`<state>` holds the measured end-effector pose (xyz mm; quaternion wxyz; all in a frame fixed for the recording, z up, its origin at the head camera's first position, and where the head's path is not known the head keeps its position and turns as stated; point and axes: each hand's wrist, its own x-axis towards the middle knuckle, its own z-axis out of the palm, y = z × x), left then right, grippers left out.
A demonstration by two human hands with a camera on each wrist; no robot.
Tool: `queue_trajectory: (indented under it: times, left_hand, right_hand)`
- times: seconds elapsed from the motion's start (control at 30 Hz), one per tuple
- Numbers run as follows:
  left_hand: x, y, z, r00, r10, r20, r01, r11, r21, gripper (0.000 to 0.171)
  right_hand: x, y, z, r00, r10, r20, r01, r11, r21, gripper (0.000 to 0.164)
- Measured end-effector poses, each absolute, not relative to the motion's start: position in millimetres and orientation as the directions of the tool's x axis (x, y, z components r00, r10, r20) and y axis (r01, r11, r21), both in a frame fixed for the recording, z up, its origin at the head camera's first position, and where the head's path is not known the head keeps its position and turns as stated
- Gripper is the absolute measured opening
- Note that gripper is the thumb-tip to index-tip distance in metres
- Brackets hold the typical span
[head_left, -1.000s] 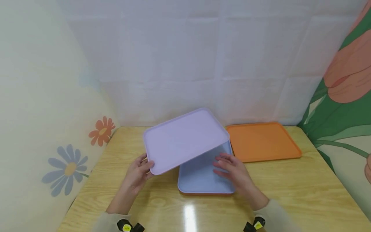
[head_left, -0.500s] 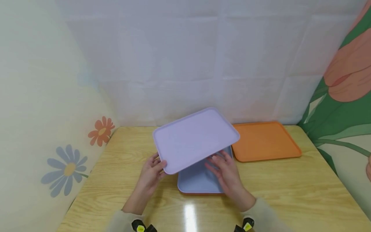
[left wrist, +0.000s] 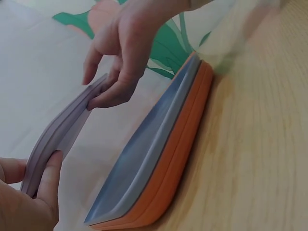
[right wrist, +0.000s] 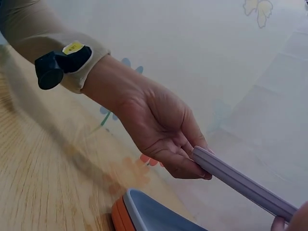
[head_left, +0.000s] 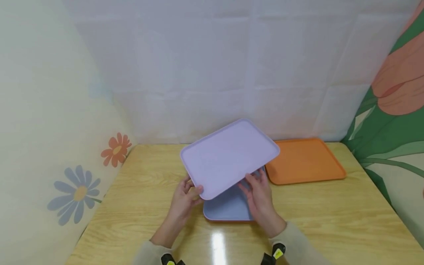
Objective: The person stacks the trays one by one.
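A lilac rectangular tray [head_left: 230, 156] is held up at a slant, its far end raised toward the back sheet. My left hand [head_left: 183, 201] grips its near left corner, thumb on top and fingers beneath. At the front edge my right hand [head_left: 261, 202] has its thumb over the rim and fingers below, pinching it. Ridged lines run along the lilac rim [right wrist: 245, 180] in the right wrist view. Below lies a blue tray [head_left: 226, 208], partly hidden by the lilac one. It sits on orange layers [left wrist: 166, 180], seen from the side in the left wrist view.
Another orange tray [head_left: 306, 162] lies flat at the back right of the wooden table [head_left: 331, 217], overlapped by the lilac corner in the head view. A white sheet [head_left: 198, 73] hangs behind. Flower-printed cloths flank the table on both sides.
The lilac tray has moved right in my left hand and its tilt has grown. My right hand has come from over the blue tray to the lilac tray's front edge and taken hold.
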<state>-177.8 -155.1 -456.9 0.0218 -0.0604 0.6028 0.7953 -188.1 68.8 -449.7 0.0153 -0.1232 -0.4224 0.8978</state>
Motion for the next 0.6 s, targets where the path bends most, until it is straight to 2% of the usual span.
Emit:
queue_trajectory:
  times: [0.2,0.4,0.6]
  left_hand:
    - [-174.8,-148.5,-459.1,-0.996,-0.023,-0.089,-0.080,-0.277,0.958,0.067]
    - [-173.2,-145.3,-459.3,-0.998,-0.005,-0.069,-0.065,-0.304,0.950,0.067]
    - [-174.3,-154.9,-453.7,-0.994,0.030,-0.107,-0.112,-0.280,0.954,0.062]
  right_hand:
    - [-194.0,72.3,-450.3,-0.952,0.175,-0.249,0.089,-0.622,-0.778,0.068]
    - [-196.7,78.5,-452.7,-0.950,0.192,-0.247,0.073,-0.632,-0.771,0.061]
    - [-198.6,90.6,-451.6,-0.951,0.176,-0.256,0.094,-0.623,-0.776,0.058]
